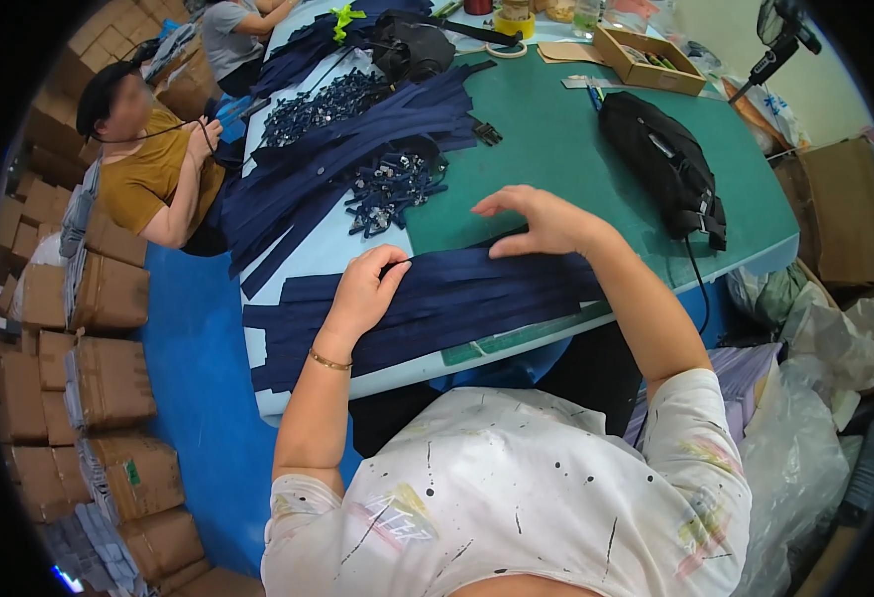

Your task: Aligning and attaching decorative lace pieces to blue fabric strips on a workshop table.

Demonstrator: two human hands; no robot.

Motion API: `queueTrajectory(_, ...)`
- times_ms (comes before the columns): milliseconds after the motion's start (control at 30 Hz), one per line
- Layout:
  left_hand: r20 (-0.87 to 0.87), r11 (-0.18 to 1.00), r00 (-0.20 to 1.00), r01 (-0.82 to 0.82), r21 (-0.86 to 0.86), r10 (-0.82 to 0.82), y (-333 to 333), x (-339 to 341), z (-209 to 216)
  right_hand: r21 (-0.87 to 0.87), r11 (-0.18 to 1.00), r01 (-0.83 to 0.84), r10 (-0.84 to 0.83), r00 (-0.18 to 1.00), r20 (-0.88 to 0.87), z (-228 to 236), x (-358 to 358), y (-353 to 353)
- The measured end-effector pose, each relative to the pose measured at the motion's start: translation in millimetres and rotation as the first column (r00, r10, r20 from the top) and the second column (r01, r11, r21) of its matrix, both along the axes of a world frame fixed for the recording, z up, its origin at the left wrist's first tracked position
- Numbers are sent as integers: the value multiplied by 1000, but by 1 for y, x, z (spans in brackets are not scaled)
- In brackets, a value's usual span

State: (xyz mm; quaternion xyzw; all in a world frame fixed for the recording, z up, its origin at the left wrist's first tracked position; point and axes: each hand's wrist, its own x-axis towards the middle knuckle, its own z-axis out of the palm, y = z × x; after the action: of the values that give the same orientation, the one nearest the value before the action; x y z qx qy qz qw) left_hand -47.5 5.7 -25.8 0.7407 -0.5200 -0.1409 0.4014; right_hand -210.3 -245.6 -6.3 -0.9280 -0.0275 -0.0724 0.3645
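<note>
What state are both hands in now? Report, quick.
Left hand: closed, pinching at the far edge of the navy strips.
Right hand: open, nothing visibly held.

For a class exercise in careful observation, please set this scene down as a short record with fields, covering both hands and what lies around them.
Left hand: thumb and forefinger pinched at the far edge of the dark blue strips
Right hand: open, thumb and fingers apart, at the strips' far edge
Strips: flat bundle along the near side of the table
Small parts: dark, with shiny bits, heaped beyond the left hand
Black bag: on the green surface, right side
Open box: far right
Co-worker: mustard top, left of the table
</note>
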Motion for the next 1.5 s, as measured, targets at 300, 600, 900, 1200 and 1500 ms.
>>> queueTrajectory(300,-111,995,994,-24,-101,13,12,9,40,-142,981,134,-100,970,223,3,1,50)
queueTrajectory(600,139,878,984,33,478,-113,44,43,47,-17,998,54,-50,984,168,36,-10,23)
queueTrajectory(900,-23,982,993,110,-153,-115,-26,-39,12,508,839,195,-168,981,-100,49,2,44)
queueTrajectory(1200,-429,949,874,100,-300,-228,-54,-26,22,662,660,355,-460,888,-18,3,23,54)
queueTrajectory(1500,-695,981,708,-14,-195,-128,-65,-9,11,782,552,289,-565,819,96,-6,37,59)
